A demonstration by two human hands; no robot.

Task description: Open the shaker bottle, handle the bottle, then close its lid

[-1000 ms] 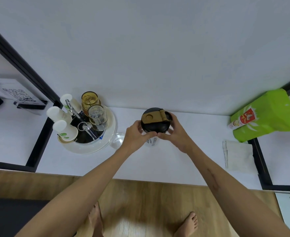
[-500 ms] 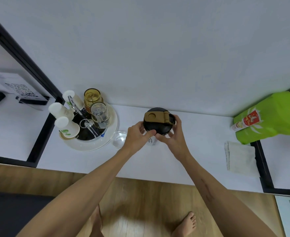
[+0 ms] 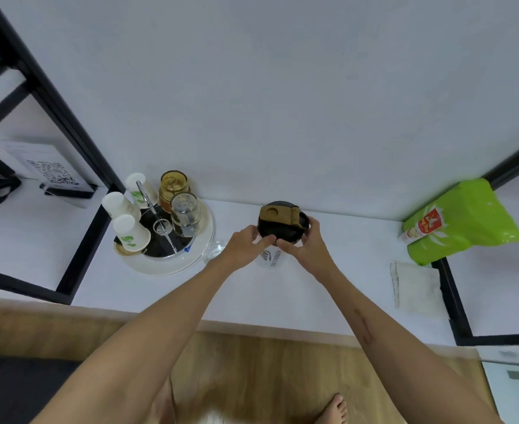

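Place: a home room or a guest room.
Signs: cup tray (image 3: 148, 264) on white shelf (image 3: 328, 289), wooden floor (image 3: 252, 377), bare foot (image 3: 333, 410).

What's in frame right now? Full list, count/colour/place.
shaker bottle: 1, clear body with black lid and tan flip cap, centre of the white table, held by both hands
round tray: 1, white, left on table
paper cups: 3, white with green print, upside down on tray
glasses: 2, one amber, one clear, back of tray
green bag: 1, far right against wall
cloth: 1, white, folded, right of bottle
QR card: 1, white, left shelf
left hand: on lid's left
right hand: on lid's right
bare feet: on wooden floor
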